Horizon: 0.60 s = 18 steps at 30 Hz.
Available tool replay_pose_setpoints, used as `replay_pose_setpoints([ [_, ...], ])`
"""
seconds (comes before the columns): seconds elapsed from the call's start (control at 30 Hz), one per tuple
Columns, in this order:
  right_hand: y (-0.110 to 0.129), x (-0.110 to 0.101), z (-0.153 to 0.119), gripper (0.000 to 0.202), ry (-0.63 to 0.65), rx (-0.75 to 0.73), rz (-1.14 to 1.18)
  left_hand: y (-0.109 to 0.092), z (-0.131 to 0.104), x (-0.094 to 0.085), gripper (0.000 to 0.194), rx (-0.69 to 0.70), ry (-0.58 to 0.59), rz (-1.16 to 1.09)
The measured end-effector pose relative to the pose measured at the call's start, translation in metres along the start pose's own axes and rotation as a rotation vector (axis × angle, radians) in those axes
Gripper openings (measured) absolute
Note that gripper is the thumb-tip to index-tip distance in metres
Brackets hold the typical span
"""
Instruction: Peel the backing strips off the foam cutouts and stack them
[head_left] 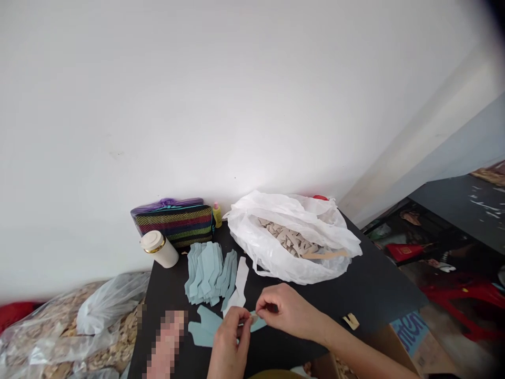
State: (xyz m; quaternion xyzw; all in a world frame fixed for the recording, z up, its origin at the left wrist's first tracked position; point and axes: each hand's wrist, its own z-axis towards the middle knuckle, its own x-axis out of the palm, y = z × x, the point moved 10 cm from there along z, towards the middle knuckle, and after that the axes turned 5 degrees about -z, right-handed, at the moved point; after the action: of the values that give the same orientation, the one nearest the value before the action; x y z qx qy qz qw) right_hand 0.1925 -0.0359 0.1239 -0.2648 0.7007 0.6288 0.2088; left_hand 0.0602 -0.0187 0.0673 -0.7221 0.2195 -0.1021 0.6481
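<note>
Black table [379,295] with blue strips [209,273], white bag [292,237], cup [160,248]

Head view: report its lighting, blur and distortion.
Head view: soft even daylight, faint shadows on the black table; the white plastic bag is bright, not blown out; edges bend and the top right corner darkens; a pixelated patch sits left of the left hand.

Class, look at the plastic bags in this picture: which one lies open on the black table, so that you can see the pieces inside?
The white plastic bag at the table's far side, its mouth gaping over tan cut pieces. The clear bags lie off the table's left edge.
</note>
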Motion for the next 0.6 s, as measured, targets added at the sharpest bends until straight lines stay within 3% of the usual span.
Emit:
replay_pose_setpoints([
  [0.17,-0.011,0.01,-0.001,0.014,0.098,0.024,0.07,-0.022,-0.002,0.003,0.038,0.153,0.037,0.089],
  [0.37,-0.043,0.045,-0.011,0.014,0.299,0.32,0.476,-0.011,-0.005,0.002,0.034,0.054,0.073,-0.036],
  [0.47,-0.05,0.057,-0.014,0.013,0.294,0.387,0.589,-0.019,-0.008,0.001,0.031,0.129,0.062,-0.072],
  [0.6,-0.061,0.059,-0.013,0.01,0.19,0.424,0.559,-0.03,-0.013,0.003,0.026,0.288,0.066,-0.023],
])
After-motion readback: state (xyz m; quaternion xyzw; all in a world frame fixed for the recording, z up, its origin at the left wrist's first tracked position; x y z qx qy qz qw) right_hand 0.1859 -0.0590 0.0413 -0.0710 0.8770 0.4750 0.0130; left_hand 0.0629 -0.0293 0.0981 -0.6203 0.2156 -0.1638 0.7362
